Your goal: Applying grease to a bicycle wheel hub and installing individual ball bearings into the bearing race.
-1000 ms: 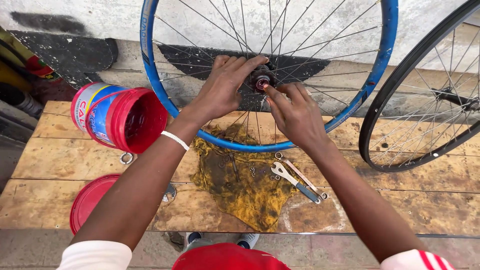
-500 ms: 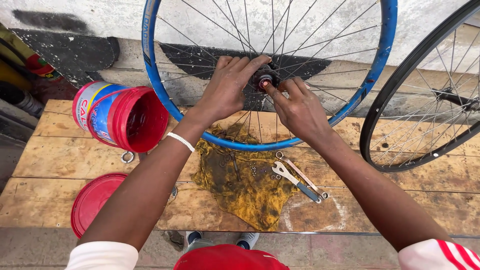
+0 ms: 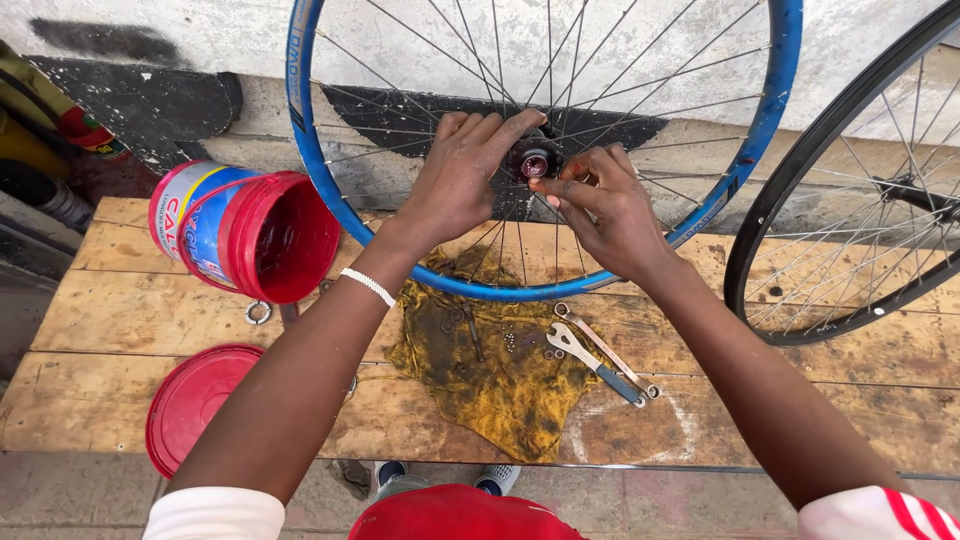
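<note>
Left hand [image 3: 455, 185] grip clamped on dark metal wheel hub [image 3: 533, 160]; right hand [image 3: 605, 210] fingertips pinched together just beside hub, axle pointing toward camera.

The blue-rimmed wheel [image 3: 300, 190] runs off the top edge, its upper arc unseen. Behind its hub [image 3: 533, 160], the left hand [image 3: 455, 185] hides some spokes. Right of that wheel, a black wheel [image 3: 790, 220] is cut by the right edge. Small parts on the dirty yellow rag [image 3: 500, 390] below the hub are too tiny to tell.
</note>
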